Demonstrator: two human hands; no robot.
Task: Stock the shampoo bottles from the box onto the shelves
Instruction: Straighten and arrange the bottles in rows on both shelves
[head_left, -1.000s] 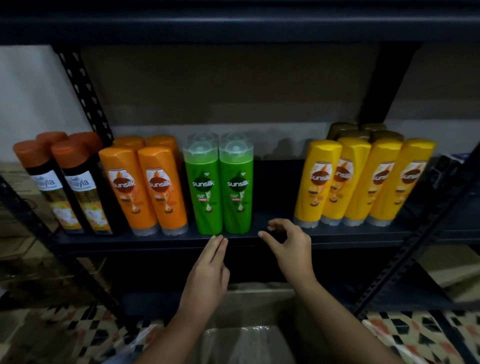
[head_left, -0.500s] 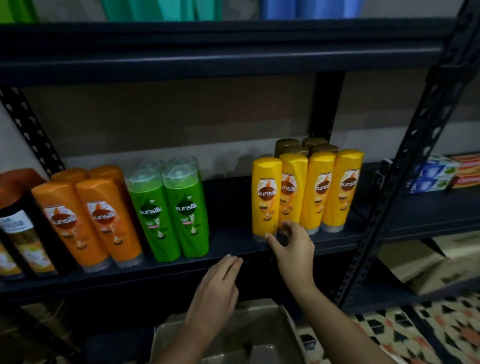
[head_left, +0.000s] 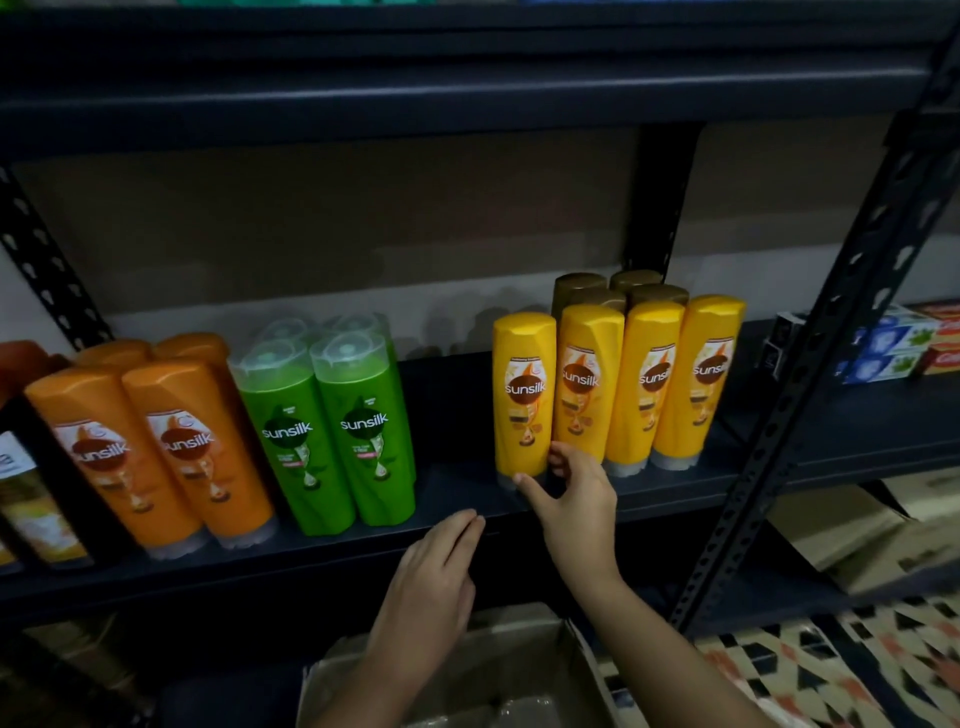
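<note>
Dark metal shelving rack (head_left: 467, 104) fills the view; its middle shelf board (head_left: 457, 499) carries all the bottles. Open brown cardboard box (head_left: 467, 675) sits on the floor at 6 o'clock, under both forearms. Patterned tile floor (head_left: 831, 670) at 5 o'clock.

On the shelf, from 9 o'clock across: tall orange plastic Sunsilk shampoo bottles (head_left: 150, 452), leaning in this wide view, then green Sunsilk bottles with clear flip caps (head_left: 332, 431) just beside them, touching each other. A gap of bare shelf, then a row of four yellow Sunsilk bottles (head_left: 649, 384) at 2 o'clock, with brown-capped bottles behind. Stacked toothpaste cartons (head_left: 893, 348) at 3 o'clock, past the perforated upright.

Right hand (head_left: 574, 504): thumb and fingers (head_left: 558, 457) pinch the base of the leftmost yellow bottle (head_left: 523, 395), which stands upright on the shelf, touching its neighbour.

Left hand (head_left: 431, 577): flat, fingers straight and together, tips at the shelf's front edge, holding nothing. Cannot tell whether they touch the edge.
</note>
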